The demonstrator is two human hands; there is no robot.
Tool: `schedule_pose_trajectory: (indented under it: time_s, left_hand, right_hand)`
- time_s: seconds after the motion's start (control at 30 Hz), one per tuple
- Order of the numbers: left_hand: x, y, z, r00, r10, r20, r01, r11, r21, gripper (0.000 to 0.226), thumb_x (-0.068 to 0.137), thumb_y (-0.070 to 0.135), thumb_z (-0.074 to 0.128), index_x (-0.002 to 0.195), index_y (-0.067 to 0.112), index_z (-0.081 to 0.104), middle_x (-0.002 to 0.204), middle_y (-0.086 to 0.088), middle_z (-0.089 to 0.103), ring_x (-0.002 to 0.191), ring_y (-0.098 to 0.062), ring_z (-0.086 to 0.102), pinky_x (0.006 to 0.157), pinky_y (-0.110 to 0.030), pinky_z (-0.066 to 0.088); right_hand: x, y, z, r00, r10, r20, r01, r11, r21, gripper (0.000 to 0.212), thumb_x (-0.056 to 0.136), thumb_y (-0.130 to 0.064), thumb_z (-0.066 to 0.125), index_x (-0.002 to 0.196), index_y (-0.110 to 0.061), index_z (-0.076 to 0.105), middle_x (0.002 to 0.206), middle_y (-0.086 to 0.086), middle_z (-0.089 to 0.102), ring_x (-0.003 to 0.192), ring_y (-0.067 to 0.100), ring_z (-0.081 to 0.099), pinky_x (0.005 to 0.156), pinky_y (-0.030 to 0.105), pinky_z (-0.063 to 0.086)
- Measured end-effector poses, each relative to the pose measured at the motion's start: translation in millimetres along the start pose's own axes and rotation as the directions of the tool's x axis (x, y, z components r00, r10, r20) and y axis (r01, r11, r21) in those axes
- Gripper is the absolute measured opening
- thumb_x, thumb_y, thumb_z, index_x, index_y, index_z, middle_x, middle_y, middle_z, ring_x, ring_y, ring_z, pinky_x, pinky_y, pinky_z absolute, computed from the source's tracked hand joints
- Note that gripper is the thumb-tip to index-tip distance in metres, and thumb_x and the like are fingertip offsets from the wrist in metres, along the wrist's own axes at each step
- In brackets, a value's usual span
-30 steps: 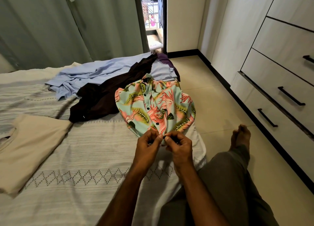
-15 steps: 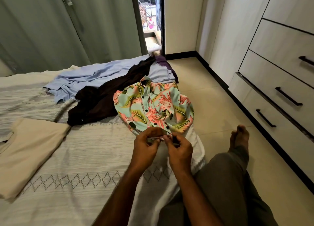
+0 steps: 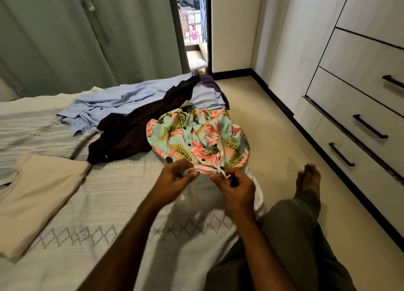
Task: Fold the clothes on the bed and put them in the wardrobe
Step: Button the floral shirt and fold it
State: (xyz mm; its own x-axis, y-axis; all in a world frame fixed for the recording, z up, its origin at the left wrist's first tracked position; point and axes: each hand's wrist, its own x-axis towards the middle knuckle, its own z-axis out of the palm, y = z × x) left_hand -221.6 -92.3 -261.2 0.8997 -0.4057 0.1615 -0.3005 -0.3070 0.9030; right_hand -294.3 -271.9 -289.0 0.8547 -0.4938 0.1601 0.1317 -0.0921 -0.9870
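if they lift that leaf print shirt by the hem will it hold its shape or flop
Probably flops: the leaf print shirt lies bunched in soft folds, and its hem puckers where the left hand and right hand pinch it. It looks thin, so likely light. Its far part overlaps the dark garment and may drag on it.

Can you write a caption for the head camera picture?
Both hands, left and right, pinch the flowery shirt's hem on the bed.
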Motion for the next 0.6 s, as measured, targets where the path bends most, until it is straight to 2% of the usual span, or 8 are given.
schedule_pose_trajectory:
  time_s: [0.07, 0.13, 0.2, 0.27, 0.37, 0.47, 0.5, 0.6]
  left_hand:
    - [6.4, 9.2, -27.5, 0.999, -0.032, -0.018, 0.03, 0.989, -0.142, 0.016, 0.087, 0.014, 0.076, 0.086, 0.001, 0.067, 0.073, -0.014, 0.064, 0.07, -0.016, 0.06, 0.061, -0.027, 0.049]
    - [13.3, 13.2, -54.7, 0.998, -0.065, -0.016, 0.059, 0.971, -0.231, 0.016, 0.081, 0.01, 0.076, 0.087, -0.002, 0.069, 0.076, -0.009, 0.071, 0.073, -0.014, 0.067, 0.063, -0.023, 0.053]
    - [19.5, 17.2, -79.9, 0.998, -0.055, 0.026, 0.059, 0.975, -0.216, 0.026, 0.079, 0.019, 0.081, 0.09, -0.002, 0.071, 0.083, -0.012, 0.073, 0.08, -0.016, 0.07, 0.069, -0.025, 0.056]
    - [24.9, 21.2, -97.9, 0.996, -0.045, 0.081, 0.058, 0.985, -0.164, 0.038, 0.078, 0.029, 0.085, 0.093, -0.003, 0.071, 0.09, -0.021, 0.072, 0.086, -0.021, 0.071, 0.074, -0.03, 0.058]
    - [30.6, 36.7, -121.4, 0.994, -0.039, 0.103, 0.054, 0.989, -0.139, 0.032, 0.081, 0.017, 0.079, 0.098, -0.007, 0.068, 0.098, -0.021, 0.072, 0.086, -0.02, 0.07, 0.071, -0.028, 0.058]
    - [35.6, 52.6, -144.4, 0.985, -0.01, 0.175, 0.05, 0.973, -0.227, 0.058, 0.071, 0.03, 0.09, 0.102, -0.012, 0.066, 0.107, -0.022, 0.07, 0.091, -0.025, 0.069, 0.077, -0.031, 0.059]
    - [36.9, 58.7, -152.3, 0.976, 0.0, 0.216, 0.06, 0.961, -0.271, 0.056, 0.068, 0.031, 0.091, 0.096, -0.01, 0.067, 0.1, -0.023, 0.069, 0.088, -0.028, 0.068, 0.075, -0.031, 0.059]
    - [51.3, 79.4, -173.0, 0.956, -0.031, 0.29, 0.115, 0.954, -0.276, 0.017, 0.077, 0.014, 0.084, 0.081, 0.005, 0.07, 0.078, -0.017, 0.061, 0.075, -0.03, 0.057, 0.065, -0.032, 0.049]
  right_hand:
    - [12.2, -1.1, -10.2, 0.988, -0.01, 0.152, 0.016, 0.999, -0.038, 0.02, 0.069, -0.026, 0.09, 0.079, -0.023, 0.073, 0.072, -0.004, 0.071, 0.064, 0.006, 0.063, 0.059, 0.022, 0.052]
    - [27.9, -1.3, -23.4, 0.947, 0.016, 0.32, 0.041, 0.985, -0.17, 0.016, 0.074, -0.019, 0.088, 0.084, -0.022, 0.076, 0.075, -0.007, 0.074, 0.073, 0.003, 0.068, 0.066, 0.019, 0.054]
    - [45.2, -4.4, -35.3, 0.904, 0.023, 0.427, 0.122, 0.943, -0.31, 0.014, 0.079, -0.019, 0.085, 0.091, -0.022, 0.077, 0.079, -0.01, 0.073, 0.078, -0.001, 0.067, 0.067, 0.015, 0.051]
    - [60.9, -11.7, -45.8, 0.876, -0.015, 0.482, 0.211, 0.911, -0.354, 0.013, 0.082, -0.021, 0.083, 0.094, -0.02, 0.078, 0.081, -0.01, 0.073, 0.077, -0.001, 0.065, 0.066, 0.014, 0.048]
    - [81.3, -38.4, -59.1, 0.856, -0.051, 0.515, 0.247, 0.915, -0.319, 0.012, 0.079, -0.022, 0.084, 0.087, -0.013, 0.081, 0.077, -0.006, 0.074, 0.074, 0.001, 0.064, 0.067, 0.011, 0.047]
    - [96.2, -76.9, -70.7, 0.822, -0.064, 0.566, 0.258, 0.928, -0.27, 0.014, 0.077, -0.029, 0.081, 0.083, -0.016, 0.081, 0.076, -0.008, 0.074, 0.077, 0.002, 0.065, 0.071, 0.009, 0.046]
    - [99.2, -92.4, -72.4, 0.799, -0.069, 0.597, 0.249, 0.942, -0.224, 0.015, 0.078, -0.029, 0.078, 0.084, -0.015, 0.08, 0.078, -0.005, 0.075, 0.079, 0.007, 0.067, 0.073, 0.012, 0.05]
    - [120.3, -133.3, -66.8, 0.766, -0.05, 0.641, 0.143, 0.985, -0.095, 0.015, 0.079, -0.023, 0.074, 0.084, -0.009, 0.077, 0.084, 0.005, 0.076, 0.081, 0.018, 0.073, 0.068, 0.023, 0.057]
